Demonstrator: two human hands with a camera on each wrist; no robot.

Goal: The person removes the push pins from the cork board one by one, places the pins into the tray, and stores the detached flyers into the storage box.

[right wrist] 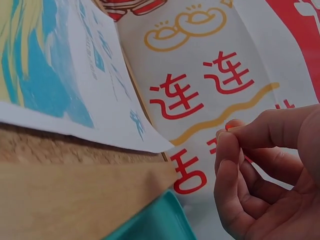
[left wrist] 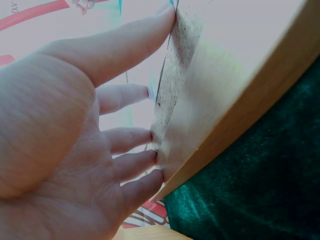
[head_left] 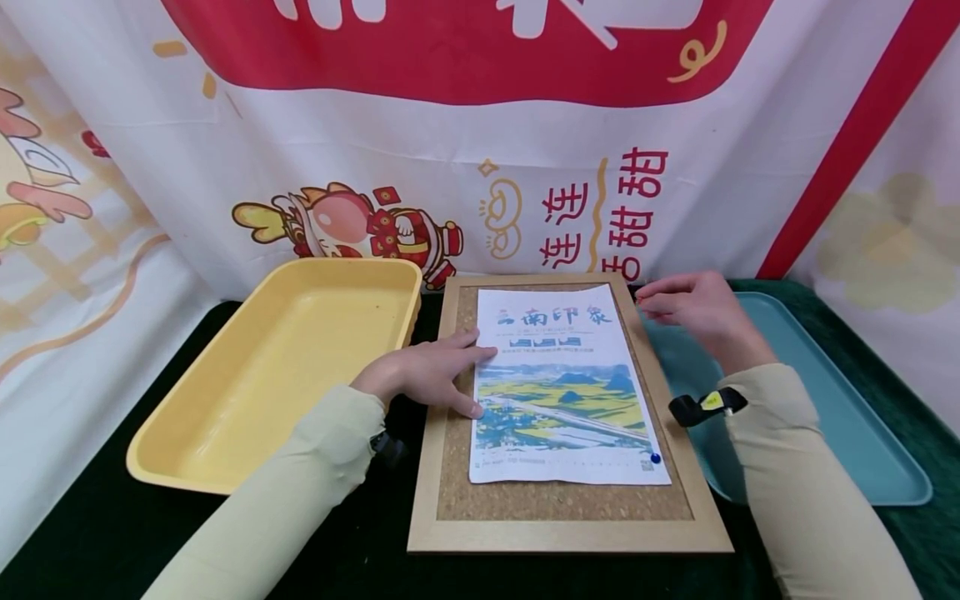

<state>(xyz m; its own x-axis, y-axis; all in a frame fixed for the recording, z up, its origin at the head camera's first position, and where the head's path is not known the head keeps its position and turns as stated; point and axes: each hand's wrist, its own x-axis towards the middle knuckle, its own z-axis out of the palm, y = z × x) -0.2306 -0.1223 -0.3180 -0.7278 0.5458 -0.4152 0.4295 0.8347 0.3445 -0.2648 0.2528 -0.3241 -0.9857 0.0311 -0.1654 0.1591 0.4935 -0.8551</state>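
A printed poster (head_left: 558, 333) with a landscape picture lies on a wood-framed cork board (head_left: 562, 504). One blue push pin (head_left: 656, 458) sits in its lower right corner. My left hand (head_left: 423, 371) rests with spread fingers along the poster's left edge; in the left wrist view the thumb (left wrist: 135, 47) touches the paper and the other fingertips reach the cork and frame. Past the board's upper right corner, my right hand (head_left: 701, 315) pinches a small red push pin (right wrist: 227, 127) between thumb and forefinger, mostly hidden by the fingertips.
A yellow tray (head_left: 277, 375) stands left of the board, and a teal tray (head_left: 832, 417) lies to the right, under my right forearm. Dark green cloth (head_left: 360, 533) covers the table. A printed white and red banner (head_left: 450, 150) hangs right behind the board.
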